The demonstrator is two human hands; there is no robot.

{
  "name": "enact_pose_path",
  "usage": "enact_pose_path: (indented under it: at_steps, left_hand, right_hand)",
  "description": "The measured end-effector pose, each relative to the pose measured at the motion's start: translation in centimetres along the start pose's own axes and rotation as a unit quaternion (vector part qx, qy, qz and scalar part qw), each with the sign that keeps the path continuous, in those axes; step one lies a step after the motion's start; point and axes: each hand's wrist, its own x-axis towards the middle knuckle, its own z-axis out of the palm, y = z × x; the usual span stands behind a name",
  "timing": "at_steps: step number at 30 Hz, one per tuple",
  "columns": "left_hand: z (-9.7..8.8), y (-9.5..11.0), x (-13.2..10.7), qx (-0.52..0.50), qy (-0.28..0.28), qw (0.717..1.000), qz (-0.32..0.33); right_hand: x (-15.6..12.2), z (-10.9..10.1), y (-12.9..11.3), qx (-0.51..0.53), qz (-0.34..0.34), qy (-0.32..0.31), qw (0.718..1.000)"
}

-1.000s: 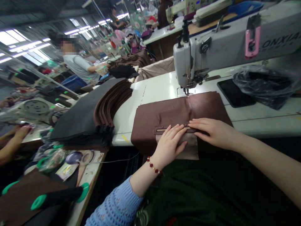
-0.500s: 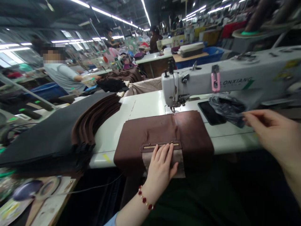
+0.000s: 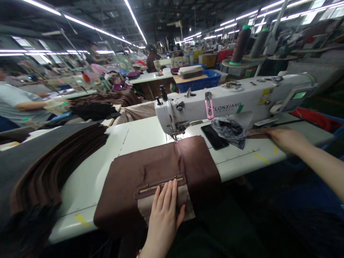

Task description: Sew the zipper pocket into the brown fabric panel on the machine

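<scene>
Gently, flat pressure, no pinching

Spread open, the left hand (image 3: 163,215) grips nothing, pressing evenly on a beige fabric strip (image 3: 185,204) below the brass zip (image 3: 161,186) of a dark brown fabric panel (image 3: 120,200), which lies on the white machine table (image 3: 236,165) before the needle (image 3: 176,137). The right hand (image 3: 288,139) touches a dark brown strip (image 3: 258,133); whether it holds it is unclear.

A large sewing factory: an industrial Lonxiang sewing machine (image 3: 231,102) stands just ahead of the left hand (image 3: 163,218), with thread cones (image 3: 240,44) beyond it and rows of work tables (image 3: 150,77) under long strip lights (image 3: 80,21).
</scene>
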Motion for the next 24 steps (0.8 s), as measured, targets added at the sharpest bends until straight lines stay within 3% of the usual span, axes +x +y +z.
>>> enact_pose_path:
  at_steps: [8,18,24]
  left_hand:
    - [0.1,-0.1,-0.1,-0.016,0.006,1.0,-0.001]
    - [0.4,-0.1,-0.3,-0.004,0.003,1.0,-0.002]
    - [0.5,-0.1,-0.2,-0.014,0.01,1.0,-0.004]
  right_hand:
    - [0.8,-0.8,1.8,-0.034,0.0,0.022,0.999]
    - [1.5,-1.5,2.3,-0.011,-0.057,-0.063,0.996]
    - [0.6,-2.0,2.4,-0.047,-0.01,-0.044,0.998]
